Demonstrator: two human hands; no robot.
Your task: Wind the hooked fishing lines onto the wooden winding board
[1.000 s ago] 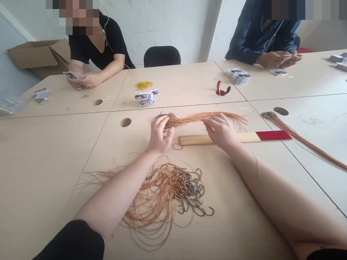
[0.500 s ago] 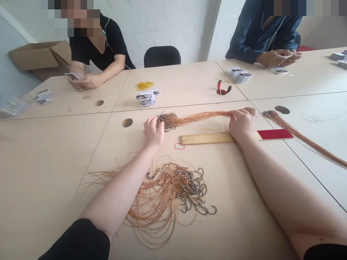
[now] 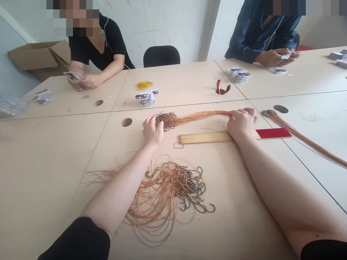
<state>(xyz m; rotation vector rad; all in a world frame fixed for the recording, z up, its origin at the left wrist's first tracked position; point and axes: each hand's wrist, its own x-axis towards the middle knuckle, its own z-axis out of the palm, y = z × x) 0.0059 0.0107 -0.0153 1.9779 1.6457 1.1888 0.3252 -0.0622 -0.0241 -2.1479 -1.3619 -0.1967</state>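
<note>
A bundle of dark fish hooks (image 3: 168, 120) with orange cords (image 3: 202, 116) lies stretched across the table in front of me. My left hand (image 3: 153, 130) curls its fingers and thumb about the hooks at the left end; its fingertips are partly hidden. At the right end, my right hand (image 3: 242, 122) is closed on the cords, just above a wooden strip (image 3: 204, 137) with a red end, which its wrist partly covers. Nearer me, below my forearms, a loose tangle of hooks (image 3: 189, 184) and orange cords (image 3: 157, 202) spreads over the table.
Another corded hook bundle (image 3: 287, 124) lies at right. Red-handled pliers (image 3: 219, 87) stand in a table hole. Small plastic boxes (image 3: 146, 97) and yellow pieces (image 3: 144, 85) sit farther back. Two people sit opposite, one in a black shirt (image 3: 114, 39), one in a blue sleeve (image 3: 241, 39).
Both hands keep their places on the hook bundle. The whole view has shifted very slightly. The person at right has turned the small card in their hands.
</note>
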